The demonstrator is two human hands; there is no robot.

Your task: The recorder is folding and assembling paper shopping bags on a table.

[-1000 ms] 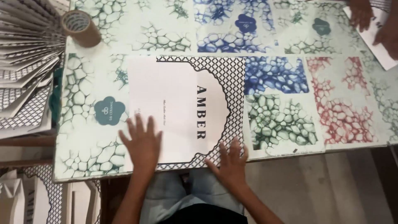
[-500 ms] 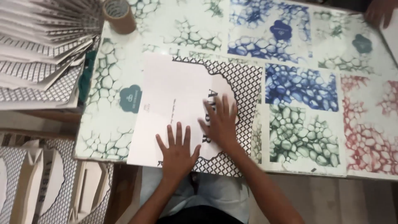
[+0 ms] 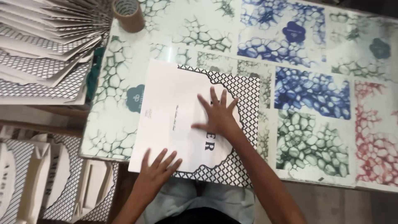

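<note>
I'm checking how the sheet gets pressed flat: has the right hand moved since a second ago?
Yes. The right hand has gone from the white card sheet's near edge up to its middle, over the lettering; the left hand is at that edge.

A table (image 3: 124,137) topped with veined printed sheets carries a flat white-and-lattice card (image 3: 166,120) — and a brown tape roll (image 3: 129,14).

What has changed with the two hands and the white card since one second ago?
The right hand slid from the near edge of the white card up to its middle, palm flat. The left hand drew back to the near edge. The card turned slightly. The tape roll and the stack of folded cards stayed.
</note>
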